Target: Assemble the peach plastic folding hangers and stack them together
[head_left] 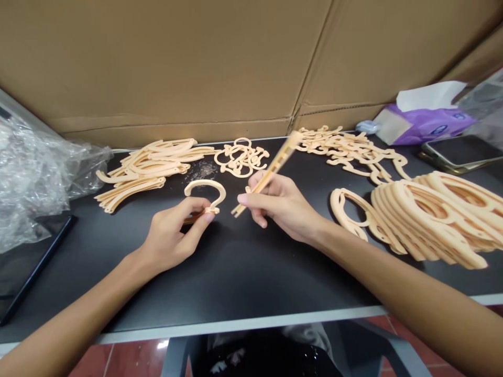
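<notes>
My left hand (176, 230) pinches a beige plastic hook (218, 191) at its base, the curved end pointing up. Part of another beige piece shows under those fingers, mostly hidden. In my right hand (279, 204) is a long, slim beige plastic hanger arm (275, 163), tilted up to the right, with slots along its edge; its upper end is blurred. The two held pieces are apart. Just behind the hands lies a small pile of beige hooks (239, 157).
Stacked hanger arms (157, 159) lie back left, and loose curved pieces (349, 146) back right. Bigger hanger pieces (428, 214) are stacked at right, near a phone (463, 152) and a purple tissue pack (428, 123). Clear plastic bags (39, 167) sit left; cardboard (188, 68) stands behind.
</notes>
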A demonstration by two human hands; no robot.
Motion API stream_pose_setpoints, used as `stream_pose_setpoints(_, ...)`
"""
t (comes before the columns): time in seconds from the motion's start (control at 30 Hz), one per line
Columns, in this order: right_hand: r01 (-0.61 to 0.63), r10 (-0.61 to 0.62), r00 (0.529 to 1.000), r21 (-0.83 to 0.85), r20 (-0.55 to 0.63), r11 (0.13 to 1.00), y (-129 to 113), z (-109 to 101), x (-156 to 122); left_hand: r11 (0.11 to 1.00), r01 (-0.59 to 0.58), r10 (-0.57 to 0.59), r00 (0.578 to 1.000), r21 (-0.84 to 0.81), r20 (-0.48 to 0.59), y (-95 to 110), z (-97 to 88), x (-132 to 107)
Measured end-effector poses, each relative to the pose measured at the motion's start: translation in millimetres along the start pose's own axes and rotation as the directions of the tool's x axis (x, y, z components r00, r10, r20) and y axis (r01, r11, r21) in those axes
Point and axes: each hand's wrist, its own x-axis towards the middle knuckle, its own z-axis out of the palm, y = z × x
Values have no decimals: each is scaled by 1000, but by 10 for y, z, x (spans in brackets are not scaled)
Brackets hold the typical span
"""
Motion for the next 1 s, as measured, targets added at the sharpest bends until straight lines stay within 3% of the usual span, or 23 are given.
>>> stream_pose_setpoints(0.3, -34, 47, 996, -160, 80, 987, -68, -17, -17, 991, -133, 134, 990, -28, 49, 30, -59, 17)
stream_pose_setpoints(0.47, -112, 145, 972, -175, 187, 978, -36, -20, -32, 983, -166, 172, 981, -73, 90, 19, -83, 27)
stream_pose_setpoints(0.7, -108, 151, 954, -175, 257, 979, 16, -45, -38, 956, -264, 280, 950, -125, 140, 9, -105, 33)
stream_pose_setpoints(1.0, -108, 174, 939, -226, 298, 968, -11, -85, -32, 960, -247, 267, 949, -134, 168, 11, -123, 34)
